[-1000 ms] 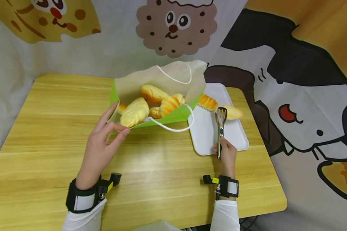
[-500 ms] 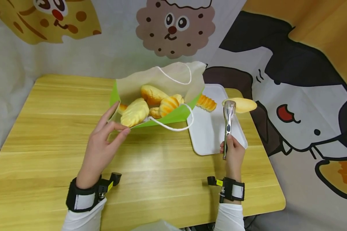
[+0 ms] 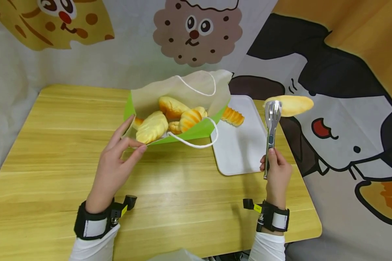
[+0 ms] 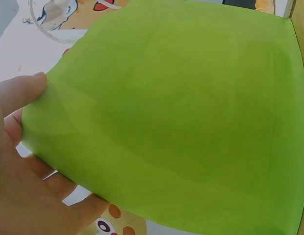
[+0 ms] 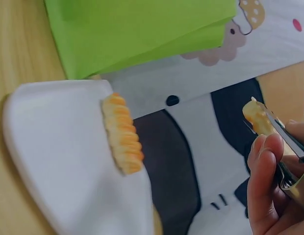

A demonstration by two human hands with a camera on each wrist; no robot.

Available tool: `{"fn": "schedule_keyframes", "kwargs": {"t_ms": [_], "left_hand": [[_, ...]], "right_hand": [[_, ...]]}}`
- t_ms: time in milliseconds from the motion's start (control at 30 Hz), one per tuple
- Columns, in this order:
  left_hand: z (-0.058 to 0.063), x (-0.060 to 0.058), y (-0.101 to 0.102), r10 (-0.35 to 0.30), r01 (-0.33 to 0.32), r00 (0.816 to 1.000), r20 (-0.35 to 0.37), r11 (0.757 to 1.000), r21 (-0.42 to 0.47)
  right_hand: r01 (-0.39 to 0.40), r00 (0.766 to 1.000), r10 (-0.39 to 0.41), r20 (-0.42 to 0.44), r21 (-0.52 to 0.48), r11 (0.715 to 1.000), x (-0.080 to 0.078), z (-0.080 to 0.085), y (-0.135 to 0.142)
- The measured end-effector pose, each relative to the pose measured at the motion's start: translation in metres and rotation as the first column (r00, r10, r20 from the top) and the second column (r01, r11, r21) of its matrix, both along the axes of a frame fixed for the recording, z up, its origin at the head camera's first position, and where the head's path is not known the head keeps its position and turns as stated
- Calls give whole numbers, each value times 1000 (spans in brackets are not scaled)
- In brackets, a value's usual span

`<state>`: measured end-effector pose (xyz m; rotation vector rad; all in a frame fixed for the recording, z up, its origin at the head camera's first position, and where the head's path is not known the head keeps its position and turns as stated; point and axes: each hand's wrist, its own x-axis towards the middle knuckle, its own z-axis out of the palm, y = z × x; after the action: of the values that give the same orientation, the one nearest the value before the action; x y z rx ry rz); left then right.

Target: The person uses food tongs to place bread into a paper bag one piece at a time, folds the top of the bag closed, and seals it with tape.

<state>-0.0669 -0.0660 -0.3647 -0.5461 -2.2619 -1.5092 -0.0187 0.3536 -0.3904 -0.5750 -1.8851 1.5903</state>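
Observation:
My left hand pinches the rim of a green paper bag with white cord handles. Its green outside fills most of the left wrist view. Inside lie several bread pieces, partly hidden by the bag's front. In my right hand I hold metal tongs, squeezed around one end of a long pale bread roll. That roll is up in the air beyond the tray's right side. On the white tray lies a ridged orange-topped bread, beside the bag.
The wooden table has its right edge just beyond the tray. Behind it hangs a printed cloth with cartoon figures. The bag stands partly over the tray's left edge.
My right hand has moved right, carrying the bread roll in the tongs off the tray and away from the ridged bread. The left hand and the bag have stayed in place.

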Motion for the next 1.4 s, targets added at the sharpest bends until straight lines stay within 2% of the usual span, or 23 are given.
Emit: {"fn": "schedule_keyframes", "kwargs": {"t_ms": [200, 400, 600, 900, 1400], "left_hand": [[1, 0, 0, 2, -2, 1000, 4, 1000, -5], [1, 1, 0, 0, 0, 1000, 16, 1000, 1], [1, 1, 0, 5, -5, 1000, 19, 1000, 0], [2, 2, 0, 4, -4, 1000, 18, 1000, 5], [2, 1, 0, -7, 6, 1000, 28, 1000, 21]], "right_hand": [[-9, 999, 9, -30, 7, 1000, 3, 11, 2], [-37, 998, 39, -39, 40, 998, 6, 15, -1], [-46, 999, 46, -8, 67, 997, 5, 14, -2], [-43, 998, 43, 35, 22, 999, 4, 7, 0], [-44, 999, 45, -18, 31, 999, 4, 15, -4]]}}
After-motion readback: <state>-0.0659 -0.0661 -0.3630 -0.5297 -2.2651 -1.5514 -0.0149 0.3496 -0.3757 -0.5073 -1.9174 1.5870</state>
